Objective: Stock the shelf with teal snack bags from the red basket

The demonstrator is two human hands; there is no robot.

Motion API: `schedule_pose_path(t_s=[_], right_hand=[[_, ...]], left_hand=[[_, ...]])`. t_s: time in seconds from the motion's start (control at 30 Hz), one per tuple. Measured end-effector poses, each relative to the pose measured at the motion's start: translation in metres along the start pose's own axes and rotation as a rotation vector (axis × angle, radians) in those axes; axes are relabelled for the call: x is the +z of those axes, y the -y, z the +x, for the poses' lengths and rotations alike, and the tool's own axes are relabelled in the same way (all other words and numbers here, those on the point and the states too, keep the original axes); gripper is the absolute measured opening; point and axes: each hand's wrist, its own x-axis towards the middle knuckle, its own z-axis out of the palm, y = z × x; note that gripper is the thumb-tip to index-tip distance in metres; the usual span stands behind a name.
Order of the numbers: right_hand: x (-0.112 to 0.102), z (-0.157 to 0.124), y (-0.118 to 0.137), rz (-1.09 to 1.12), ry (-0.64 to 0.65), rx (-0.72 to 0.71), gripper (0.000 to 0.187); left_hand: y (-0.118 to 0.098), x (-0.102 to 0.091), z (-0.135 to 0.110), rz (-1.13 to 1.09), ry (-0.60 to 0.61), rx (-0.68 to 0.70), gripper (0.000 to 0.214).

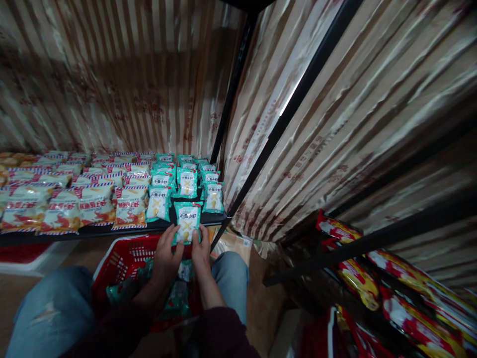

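Note:
A green and white snack bag (187, 222) is held upright between my two hands at the front edge of the shelf. My left hand (168, 256) grips its left side, and my right hand (201, 248) closes on its lower right side. Just behind it, rows of matching green bags (187, 183) stand on the dark shelf (130, 230). Below my forearms is a red plastic basket (121, 248) with more green bags (178, 298) in it, partly hidden by my arms.
White and orange snack bags (97, 205) fill the shelf to the left. A black metal post (274, 139) slants beside the right end, with pleated curtain (179, 74) behind. Red and yellow packets (357, 281) lie on another rack at right. My knees (55, 308) flank the basket.

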Motion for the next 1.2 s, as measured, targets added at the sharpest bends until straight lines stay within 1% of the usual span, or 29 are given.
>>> schedule_pose_path(t_s=[0.1, 0.17, 0.3, 0.43, 0.53, 0.63, 0.73, 0.9, 1.0, 1.1, 1.2], right_hand=[[0.002, 0.015, -0.002, -0.036, -0.013, -0.017, 0.036], [0.003, 0.024, -0.004, -0.044, -0.009, -0.015, 0.037], [0.009, 0.041, -0.006, -0.034, 0.014, 0.001, 0.04], [0.017, 0.056, -0.006, 0.006, 0.017, -0.036, 0.041], [0.022, 0.066, -0.005, -0.005, 0.011, -0.058, 0.042], [0.025, 0.073, -0.003, -0.041, 0.01, -0.08, 0.041], [0.027, 0.079, 0.001, -0.114, 0.016, -0.112, 0.04], [0.035, 0.089, 0.005, -0.315, 0.005, -0.13, 0.041], [0.041, 0.097, 0.004, -0.402, -0.004, -0.168, 0.043], [0.047, 0.104, 0.002, -0.426, 0.021, -0.211, 0.044], [0.051, 0.111, 0.0, -0.404, 0.05, -0.226, 0.047]], left_hand=[[0.004, 0.009, 0.004, 0.021, 0.016, 0.017, 0.047], [0.004, 0.013, 0.008, 0.047, 0.039, 0.056, 0.05], [-0.002, 0.012, 0.022, 0.143, 0.046, 0.089, 0.05], [-0.006, 0.013, 0.039, 0.11, 0.037, 0.108, 0.048], [-0.004, 0.02, 0.049, 0.02, 0.015, 0.052, 0.046], [-0.003, 0.028, 0.056, -0.088, 0.019, -0.021, 0.046], [-0.003, 0.033, 0.062, -0.146, 0.001, -0.03, 0.047], [-0.001, 0.039, 0.078, -0.128, -0.05, -0.031, 0.046], [0.002, 0.044, 0.09, -0.108, -0.064, -0.024, 0.046], [0.006, 0.05, 0.1, -0.102, -0.067, -0.018, 0.048], [0.011, 0.056, 0.105, -0.108, -0.061, -0.037, 0.05]])
